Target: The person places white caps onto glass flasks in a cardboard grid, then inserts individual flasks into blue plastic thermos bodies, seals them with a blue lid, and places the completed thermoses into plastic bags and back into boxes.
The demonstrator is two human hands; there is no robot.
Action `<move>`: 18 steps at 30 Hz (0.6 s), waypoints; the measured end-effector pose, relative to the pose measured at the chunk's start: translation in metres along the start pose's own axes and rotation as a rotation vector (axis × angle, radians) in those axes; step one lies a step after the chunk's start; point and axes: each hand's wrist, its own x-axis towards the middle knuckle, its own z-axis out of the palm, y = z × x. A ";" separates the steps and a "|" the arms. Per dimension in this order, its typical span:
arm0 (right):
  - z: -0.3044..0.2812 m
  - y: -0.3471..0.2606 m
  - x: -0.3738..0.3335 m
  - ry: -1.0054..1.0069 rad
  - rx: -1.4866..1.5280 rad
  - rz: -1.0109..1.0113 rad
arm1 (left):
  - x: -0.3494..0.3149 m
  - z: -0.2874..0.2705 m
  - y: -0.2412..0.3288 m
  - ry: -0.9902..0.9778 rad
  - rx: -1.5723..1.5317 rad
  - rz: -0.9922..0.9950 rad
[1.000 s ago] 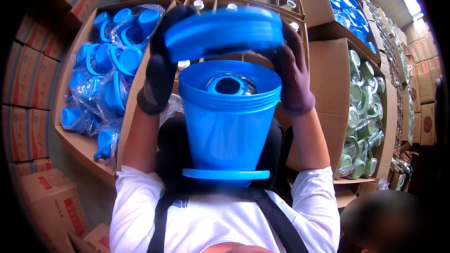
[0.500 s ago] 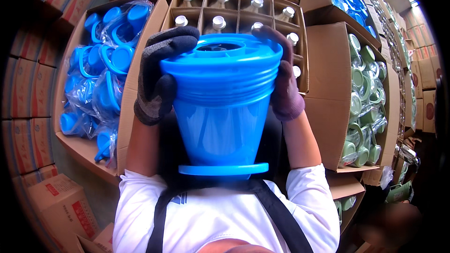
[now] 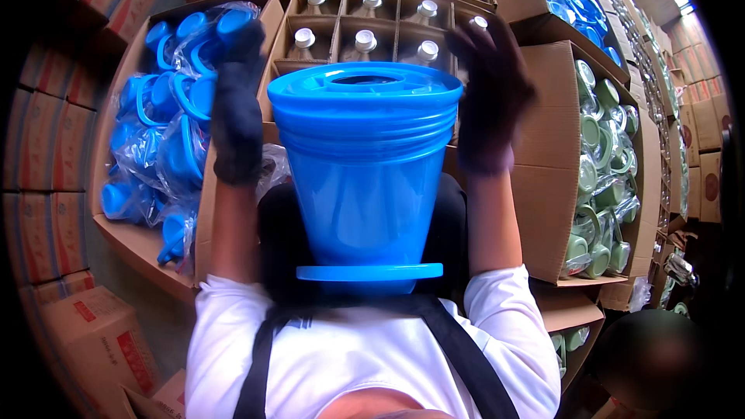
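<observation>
So it's a warehouse, with stacked boxes [image 3: 70, 132] up my left side; there's a carton [image 3: 200, 252] of bagged blue parts [image 3: 116, 196] just left of me, bagged green parts [image 3: 590, 154] over on the right, bottles [image 3: 365, 40] straight ahead; pretty crammed tbh. The blue bucket [image 3: 365, 202] is upright between my forearms, in front of my dark trousers [image 3: 279, 217]; can't see what it's resting on. How far along? The top piece [image 3: 310, 81] sits on the rim and looks level all round, so I'd call that bit done; its round middle hole is uncovered, and there's no handle showing on the bucket. My left fingers [image 3: 247, 46] are opened out and empty, just beside it; my right fingers [image 3: 497, 54] look wide and empty too, but they're blurry, so I can't tell if one brushes the rim. Count: one bucket, one top piece, one base disc [image 3: 369, 272]; seven white-capped bottles showing; the blue and green parts overlap too much to number.
</observation>
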 end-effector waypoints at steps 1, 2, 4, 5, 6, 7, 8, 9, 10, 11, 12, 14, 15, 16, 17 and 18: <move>-0.001 0.003 0.007 0.057 0.001 0.103 | 0.001 0.011 0.019 -0.013 -0.399 0.027; -0.002 0.003 0.014 -0.066 0.053 0.026 | -0.002 0.013 0.042 -0.020 -0.774 0.052; 0.001 -0.007 0.031 -0.334 0.262 -0.304 | 0.016 -0.014 0.007 -0.379 -0.245 0.325; 0.003 -0.005 0.014 -0.158 0.515 -0.196 | 0.016 -0.014 -0.002 -0.300 0.252 -0.031; 0.006 -0.005 0.004 0.033 0.780 -0.170 | 0.022 -0.008 0.010 -0.129 0.039 0.166; 0.003 -0.002 -0.001 -0.011 0.689 -0.136 | 0.012 0.014 0.031 -0.017 -0.341 0.014; 0.000 0.003 -0.007 -0.061 0.599 -0.087 | -0.001 0.034 0.056 0.109 -0.715 -0.156; -0.001 0.003 -0.008 -0.132 0.509 -0.034 | 0.015 0.005 0.035 -0.363 -0.318 0.054; 0.002 0.001 -0.009 -0.137 0.528 -0.045 | 0.017 -0.010 0.011 -0.427 -0.164 0.112; -0.002 0.003 -0.004 -0.147 0.523 -0.074 | 0.016 -0.003 0.015 -0.204 -0.048 0.082; 0.004 0.003 -0.003 -0.056 0.384 -0.064 | 0.008 0.014 0.031 -0.020 -0.352 -0.028; 0.019 0.000 0.000 0.107 0.096 -0.011 | -0.007 0.008 0.030 -0.251 -0.530 -0.045; 0.005 0.001 -0.015 -0.008 0.025 -0.076 | -0.007 -0.012 0.012 -0.280 -0.268 -0.069; -0.004 -0.003 -0.015 -0.072 0.171 -0.134 | 0.008 -0.012 -0.001 -0.307 -0.025 -0.046; -0.005 0.001 -0.012 -0.035 0.304 -0.099 | 0.009 0.001 0.016 -0.122 -0.162 -0.116; 0.002 0.003 -0.005 0.111 0.347 0.007 | 0.001 0.011 0.031 -0.129 -0.427 -0.112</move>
